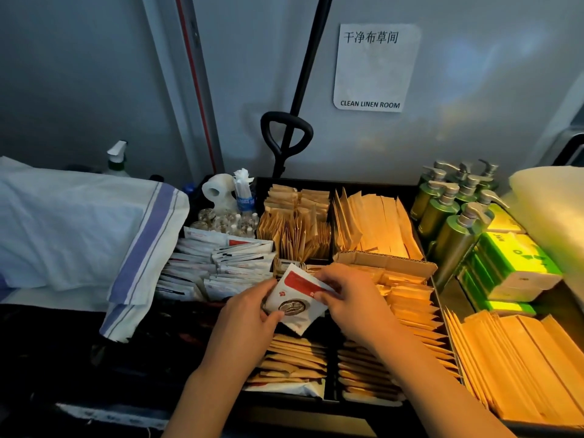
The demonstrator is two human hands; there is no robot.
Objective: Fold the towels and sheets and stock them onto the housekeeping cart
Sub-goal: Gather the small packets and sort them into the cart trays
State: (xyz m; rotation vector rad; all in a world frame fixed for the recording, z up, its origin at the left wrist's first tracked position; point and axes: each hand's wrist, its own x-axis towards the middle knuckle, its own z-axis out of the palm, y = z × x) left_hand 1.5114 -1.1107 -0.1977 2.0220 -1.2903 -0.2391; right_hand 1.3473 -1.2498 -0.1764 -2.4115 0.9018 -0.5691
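Both of my hands hold a white sachet (295,300) with a red panel and a round coffee picture, above the housekeeping cart's black organiser tray (437,292). My left hand (245,317) pinches its lower left edge. My right hand (346,295) pinches its upper right edge. A white towel with blue stripes (94,235) lies draped over the cart's left side. Another folded white linen (550,210) sits at the far right.
The tray's compartments hold several brown paper packets (373,222), white-and-red sachets (221,267) and small bottles (227,221). Green pump bottles (448,210) and tissue boxes (512,267) stand right. A black handle (286,134) and toilet roll (216,189) stand behind. The wall has a "CLEAN LINEN ROOM" sign (374,67).
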